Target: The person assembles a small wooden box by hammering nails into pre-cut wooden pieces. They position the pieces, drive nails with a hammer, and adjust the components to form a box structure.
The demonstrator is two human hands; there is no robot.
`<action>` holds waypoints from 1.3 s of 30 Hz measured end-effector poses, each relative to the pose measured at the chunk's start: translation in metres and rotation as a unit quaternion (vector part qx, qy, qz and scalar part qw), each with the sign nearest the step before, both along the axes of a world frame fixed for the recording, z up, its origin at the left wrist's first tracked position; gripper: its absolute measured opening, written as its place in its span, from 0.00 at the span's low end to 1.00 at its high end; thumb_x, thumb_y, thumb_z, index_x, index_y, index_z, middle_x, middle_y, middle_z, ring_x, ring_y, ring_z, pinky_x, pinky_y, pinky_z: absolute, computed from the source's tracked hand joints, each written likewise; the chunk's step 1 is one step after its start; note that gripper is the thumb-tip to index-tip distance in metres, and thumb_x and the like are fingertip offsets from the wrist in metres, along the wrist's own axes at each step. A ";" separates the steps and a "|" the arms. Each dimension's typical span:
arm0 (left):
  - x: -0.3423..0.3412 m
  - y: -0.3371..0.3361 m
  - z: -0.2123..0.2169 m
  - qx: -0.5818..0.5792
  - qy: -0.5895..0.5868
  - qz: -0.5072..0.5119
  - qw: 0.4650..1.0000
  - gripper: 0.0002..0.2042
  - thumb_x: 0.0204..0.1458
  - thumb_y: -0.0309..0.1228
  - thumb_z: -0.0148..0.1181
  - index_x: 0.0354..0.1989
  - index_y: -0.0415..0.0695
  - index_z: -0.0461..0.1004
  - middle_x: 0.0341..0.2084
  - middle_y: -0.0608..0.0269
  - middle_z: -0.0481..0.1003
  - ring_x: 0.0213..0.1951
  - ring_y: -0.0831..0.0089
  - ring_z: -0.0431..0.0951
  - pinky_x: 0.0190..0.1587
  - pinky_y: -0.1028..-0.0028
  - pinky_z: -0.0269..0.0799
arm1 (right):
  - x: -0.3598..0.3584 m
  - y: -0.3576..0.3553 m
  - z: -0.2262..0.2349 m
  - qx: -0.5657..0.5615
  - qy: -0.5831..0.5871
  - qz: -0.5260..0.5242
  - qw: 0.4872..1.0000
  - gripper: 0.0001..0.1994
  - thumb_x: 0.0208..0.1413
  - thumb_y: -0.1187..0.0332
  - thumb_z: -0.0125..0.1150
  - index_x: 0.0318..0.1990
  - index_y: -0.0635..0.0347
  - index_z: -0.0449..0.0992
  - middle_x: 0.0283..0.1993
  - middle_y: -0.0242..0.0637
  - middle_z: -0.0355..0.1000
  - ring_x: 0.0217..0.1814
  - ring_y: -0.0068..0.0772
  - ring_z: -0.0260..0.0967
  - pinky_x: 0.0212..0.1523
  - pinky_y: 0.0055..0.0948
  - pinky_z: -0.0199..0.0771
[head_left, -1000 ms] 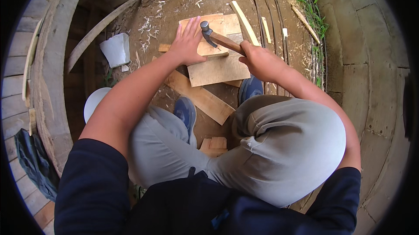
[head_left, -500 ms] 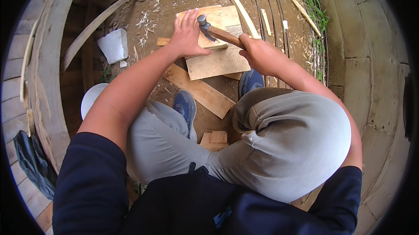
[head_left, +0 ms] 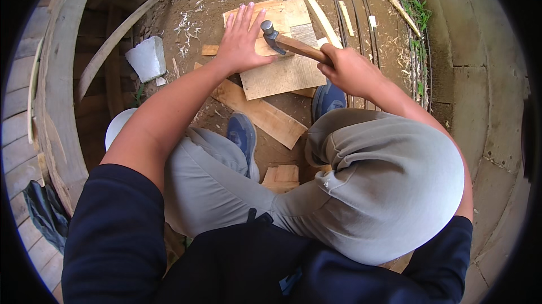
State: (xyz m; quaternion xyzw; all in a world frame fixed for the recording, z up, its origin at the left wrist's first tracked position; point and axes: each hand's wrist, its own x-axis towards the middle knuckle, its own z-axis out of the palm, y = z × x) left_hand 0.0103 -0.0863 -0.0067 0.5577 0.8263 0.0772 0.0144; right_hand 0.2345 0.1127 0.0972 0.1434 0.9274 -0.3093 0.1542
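Observation:
My right hand (head_left: pixel 353 72) is wrapped round the wooden handle of a claw hammer (head_left: pixel 302 48). The hammer's dark metal head is over the boards, close to my left thumb. Spread flat with fingers apart, my left hand (head_left: pixel 241 41) rests on a pale wooden board (head_left: pixel 276 10). That piece lies across a wider board (head_left: pixel 282 77) on the ground in front of my feet. Whether the hammer head touches the wood, I cannot tell. No nail can be made out.
A loose plank (head_left: pixel 265 114) lies between my shoes, with short wood offcuts (head_left: pixel 280 177) nearer me. A whitish block (head_left: pixel 147 59) sits on the left beside a timber frame (head_left: pixel 62 78). Dark rods (head_left: pixel 364 10) and a plank wall (head_left: pixel 468 89) are on the right.
The hammer and my right hand have shifted slightly right in the picture. My left hand stays flat on the board. The whole view has moved a little.

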 end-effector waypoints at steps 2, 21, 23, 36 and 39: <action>0.000 0.003 -0.001 0.010 0.001 -0.008 1.000 0.61 0.41 0.65 0.68 0.80 0.50 0.41 0.78 0.43 0.40 0.79 0.47 0.37 0.77 0.47 0.33 | 0.005 0.004 -0.013 -0.018 0.008 -0.029 0.999 0.14 0.64 0.60 0.62 0.40 0.64 0.75 0.30 0.56 0.75 0.34 0.60 0.75 0.38 0.52 0.72; -0.005 -0.001 -0.011 0.007 0.040 -0.019 0.999 0.61 0.42 0.71 0.63 0.79 0.48 0.43 0.77 0.42 0.40 0.78 0.46 0.37 0.76 0.44 0.33 | 0.020 -0.001 -0.077 -0.128 0.012 -0.090 0.988 0.12 0.61 0.62 0.60 0.38 0.64 0.78 0.27 0.53 0.74 0.28 0.51 0.72 0.35 0.45 0.72; -0.005 -0.001 -0.011 -0.004 0.043 -0.016 0.999 0.61 0.43 0.71 0.63 0.79 0.48 0.42 0.78 0.42 0.39 0.78 0.46 0.37 0.76 0.45 0.33 | 0.021 -0.001 -0.081 -0.124 0.019 -0.088 0.988 0.11 0.60 0.63 0.60 0.38 0.64 0.77 0.27 0.53 0.74 0.28 0.51 0.72 0.35 0.45 0.72; -0.007 -0.001 -0.014 0.001 0.049 -0.023 0.999 0.61 0.43 0.71 0.63 0.79 0.48 0.43 0.77 0.41 0.41 0.78 0.45 0.38 0.75 0.43 0.35 | 0.028 0.002 -0.128 -0.146 0.148 -0.072 0.975 0.13 0.62 0.65 0.62 0.33 0.66 0.72 0.19 0.46 0.63 0.20 0.34 0.58 0.26 0.39 0.64; -0.008 -0.002 -0.013 -0.002 0.047 -0.020 0.999 0.61 0.43 0.70 0.63 0.79 0.47 0.43 0.77 0.40 0.41 0.78 0.44 0.39 0.75 0.42 0.35 | 0.026 0.001 -0.136 -0.137 0.169 -0.062 0.974 0.12 0.61 0.65 0.62 0.33 0.66 0.72 0.20 0.48 0.64 0.20 0.39 0.59 0.27 0.40 0.65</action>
